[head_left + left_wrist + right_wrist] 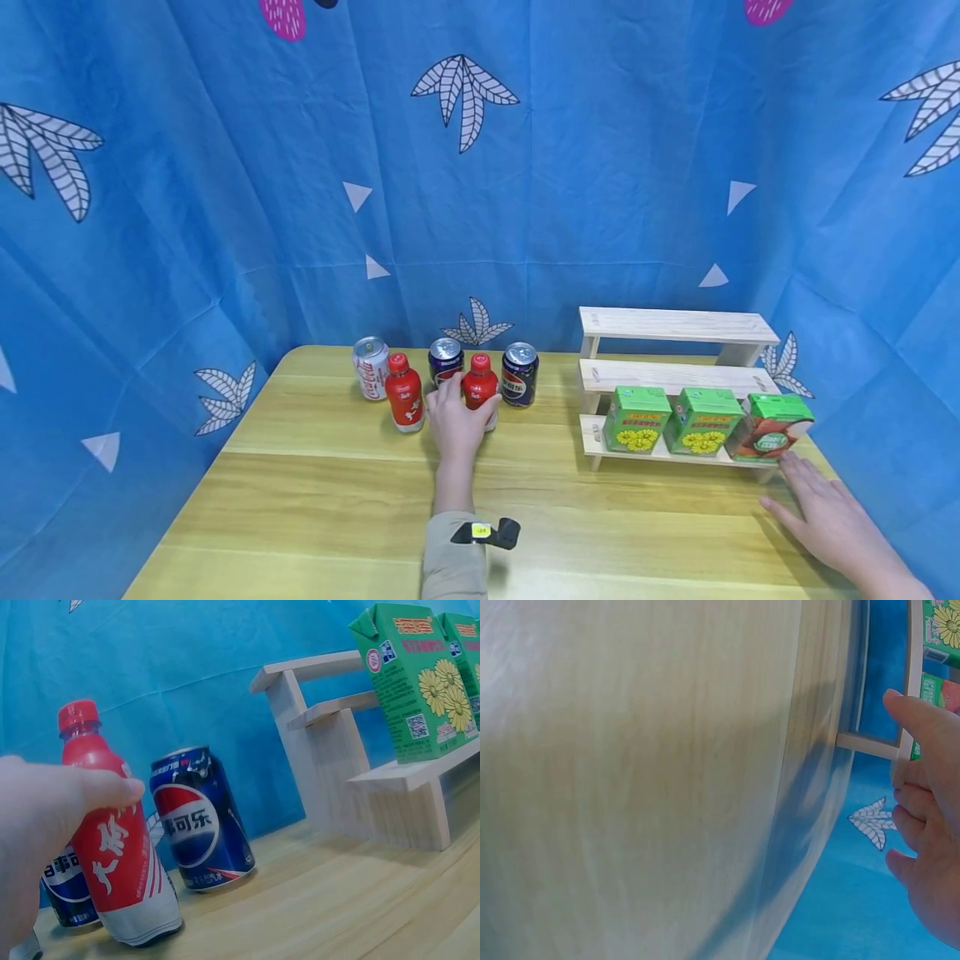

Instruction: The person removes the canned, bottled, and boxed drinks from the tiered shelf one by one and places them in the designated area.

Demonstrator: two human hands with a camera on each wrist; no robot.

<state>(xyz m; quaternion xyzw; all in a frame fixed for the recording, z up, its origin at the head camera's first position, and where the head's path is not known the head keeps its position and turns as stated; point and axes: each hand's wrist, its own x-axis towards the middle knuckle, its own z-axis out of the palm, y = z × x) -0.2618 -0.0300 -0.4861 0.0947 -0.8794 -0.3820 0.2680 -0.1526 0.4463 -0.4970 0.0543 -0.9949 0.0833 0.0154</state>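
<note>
My left hand (456, 417) holds a red plastic bottle (480, 385) with a white base, thumb on the near side. In the left wrist view the same bottle (112, 840) stands on the table, partly covered by the thumb. Just left of the hand is a second red bottle (405, 396). My right hand (828, 512) is at the lower right of the stepped shelf, fingers extended, fingertips by the bottom corner of a green and brown drink carton (768, 429). Whether they touch it is unclear. That hand (934, 795) shows at the right edge of the right wrist view.
Behind the bottles stand a silver Coca-Cola can (371, 368) and two blue Pepsi cans, one partly hidden (446, 358), one to the right (519, 375). Two green flower-printed cartons (637, 421) share the lowest step of the wooden shelf (678, 325). A blue curtain (480, 208) surrounds the table.
</note>
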